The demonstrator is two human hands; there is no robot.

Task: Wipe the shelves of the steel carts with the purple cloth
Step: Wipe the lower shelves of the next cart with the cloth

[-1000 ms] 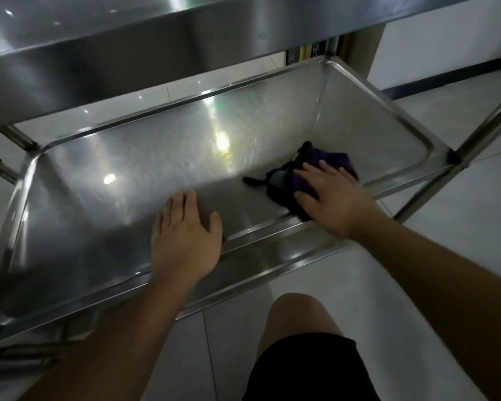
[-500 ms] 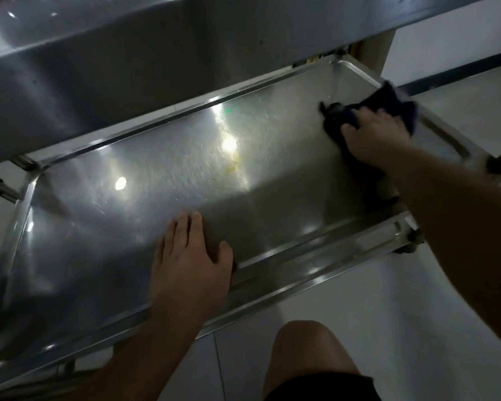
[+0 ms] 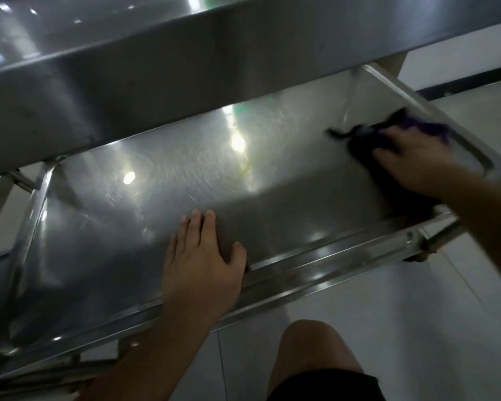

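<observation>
Pale floor tiles (image 3: 388, 299) run beneath a steel cart (image 3: 315, 264), with a dark baseboard strip (image 3: 460, 85) along the far wall at upper right. Upper shelf (image 3: 128, 82) of the cart fills the top of the view, its front wall dull grey with light glints on the flat top. Lower shelf (image 3: 185, 175) sits below it, a shallow tray with a raised rim, showing bright reflections of ceiling lights and faint curved streaks across the metal.

Left hand (image 3: 200, 267) lies flat on the lower shelf at its near rim, palm down, fingers straight and close together, thumb spread out to the side and resting by the rim. It holds nothing.

Right hand (image 3: 417, 160) is at the right end of the lower shelf, near the far right corner, pressing down on the purple cloth (image 3: 370, 143). Fingers look bent over the bunched cloth, though motion blur makes the exact grip hard to read. The cloth is dark and crumpled under the hand, one thin tail sticking out to the left on the shelf floor, a brighter purple edge showing past the fingers against the right side rim.

Bare knee (image 3: 310, 351) and the hem of dark shorts (image 3: 330, 386) show at the bottom, over the floor.
</observation>
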